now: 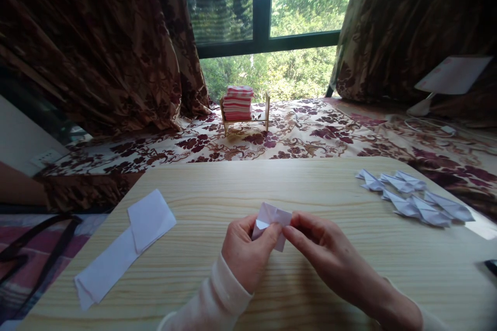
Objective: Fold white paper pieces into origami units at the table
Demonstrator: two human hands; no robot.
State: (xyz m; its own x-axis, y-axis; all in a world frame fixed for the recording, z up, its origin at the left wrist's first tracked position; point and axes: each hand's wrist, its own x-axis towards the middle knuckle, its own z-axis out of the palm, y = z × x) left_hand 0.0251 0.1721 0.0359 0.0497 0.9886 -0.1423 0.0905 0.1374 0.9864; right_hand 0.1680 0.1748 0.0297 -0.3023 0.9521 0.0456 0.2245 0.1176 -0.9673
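Between my two hands, above the middle of the table, is a small piece of folded white paper (267, 214) with several creases. My left hand (248, 251) grips its left and lower part, the thumb pressed across the front. At the paper's right edge, my right hand (320, 245) pinches a corner between thumb and fingertips. The fingers behind the paper are partly hidden. Off to the left lie white paper strips (111, 269) with a squarish stack of paper (151, 220) overlapping their upper end.
Several folded paper shapes (404, 207) lie at the right of the wooden table (202, 186). A dark object (491, 267) sits at the right edge. Behind the table, a small rack holds folded pink cloths (238, 103). A lamp (452, 75) stands at the far right.
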